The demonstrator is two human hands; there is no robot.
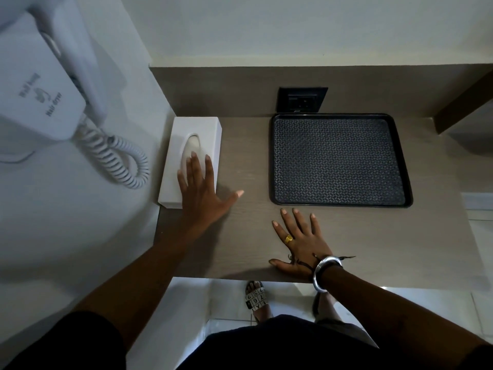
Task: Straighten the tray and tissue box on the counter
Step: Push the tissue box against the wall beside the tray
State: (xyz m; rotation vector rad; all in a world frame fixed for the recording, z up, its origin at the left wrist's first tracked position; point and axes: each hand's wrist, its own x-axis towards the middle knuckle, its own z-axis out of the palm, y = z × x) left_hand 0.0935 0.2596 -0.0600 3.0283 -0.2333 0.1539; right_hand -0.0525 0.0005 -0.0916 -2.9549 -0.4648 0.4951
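Right now my left hand (198, 194) lies flat and open on the near end of the white tissue box (192, 153), fingers spread across its top and thumb stretched out over the counter (245, 161); the grip closes on nothing. My right hand (298, 243) is also open, palm down on the counter just short of the black tray (338, 160), not touching it. The tissue box sits at the counter's left edge against the white side wall, slightly angled, well apart from the tray, which lies empty near the back panel. Behind the tray a dark power socket (302, 100) is set into that panel. On the left wall hangs a white hair dryer (40, 84) with a coiled cord (120, 158) dangling beside the box; its housing reads "Hair dryer". Below the counter edge I see my sandal (256, 299), printed with numbers.
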